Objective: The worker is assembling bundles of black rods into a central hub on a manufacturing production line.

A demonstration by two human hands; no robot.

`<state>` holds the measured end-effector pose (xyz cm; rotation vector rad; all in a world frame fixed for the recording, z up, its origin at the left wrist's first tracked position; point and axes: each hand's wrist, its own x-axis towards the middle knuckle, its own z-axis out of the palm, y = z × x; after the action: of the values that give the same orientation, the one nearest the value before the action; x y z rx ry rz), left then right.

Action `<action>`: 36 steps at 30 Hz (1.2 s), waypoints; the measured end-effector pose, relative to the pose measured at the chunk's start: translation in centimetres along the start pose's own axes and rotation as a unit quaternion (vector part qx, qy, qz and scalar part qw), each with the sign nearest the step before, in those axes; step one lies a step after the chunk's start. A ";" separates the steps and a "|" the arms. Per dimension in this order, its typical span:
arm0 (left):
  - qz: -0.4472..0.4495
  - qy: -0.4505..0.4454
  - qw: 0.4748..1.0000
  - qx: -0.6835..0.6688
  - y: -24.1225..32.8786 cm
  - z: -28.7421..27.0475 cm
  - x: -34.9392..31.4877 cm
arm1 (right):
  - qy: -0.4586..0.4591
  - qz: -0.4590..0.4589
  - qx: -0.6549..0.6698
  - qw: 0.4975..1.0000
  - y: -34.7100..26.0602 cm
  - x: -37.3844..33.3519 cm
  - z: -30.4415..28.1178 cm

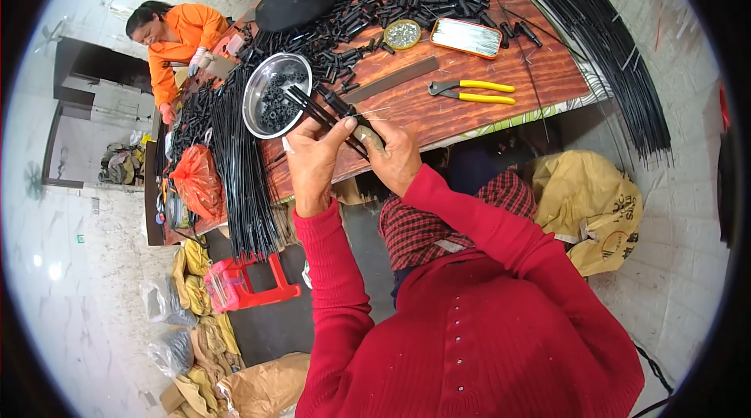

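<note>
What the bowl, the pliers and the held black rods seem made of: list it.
Bowl: probably stainless steel, polished; its wall shows bright reflections. Pliers: head likely metal, dark gray; smooth handles, plastic or rubber, evenly yellow. Black rods: glossy highlights suggest plastic, though coated metal is possible.

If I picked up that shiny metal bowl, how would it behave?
The metal bowl would probably feel rigid and fairly light, judging by its thin-looking rim. Its smooth, shiny surface may make it slippery to grip. Small black parts lie loose inside, so tipping it would likely spill some.
</note>
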<state>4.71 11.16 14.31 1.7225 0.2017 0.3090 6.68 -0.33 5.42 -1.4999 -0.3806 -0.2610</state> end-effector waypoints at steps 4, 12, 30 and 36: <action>0.004 -0.039 0.999 0.011 0.0 -0.8 -0.2 | -0.053 0.039 0.050 0.997 -0.2 0.0 -0.8; 0.016 -0.011 1.000 0.017 -0.7 -1.2 -1.3 | -0.045 -0.006 0.007 0.999 -3.7 0.2 -3.0; 0.037 -0.043 0.997 -0.047 -1.5 -1.8 -1.0 | -0.259 0.318 0.221 0.885 -1.0 3.6 -5.4; 0.027 -0.028 0.995 -0.088 -1.9 -1.5 -1.5 | -0.247 0.210 0.168 0.931 -1.5 2.8 -5.4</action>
<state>2.90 12.48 12.57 1.5614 0.0852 0.3084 9.10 -5.65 7.72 -1.2539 -0.4635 0.5126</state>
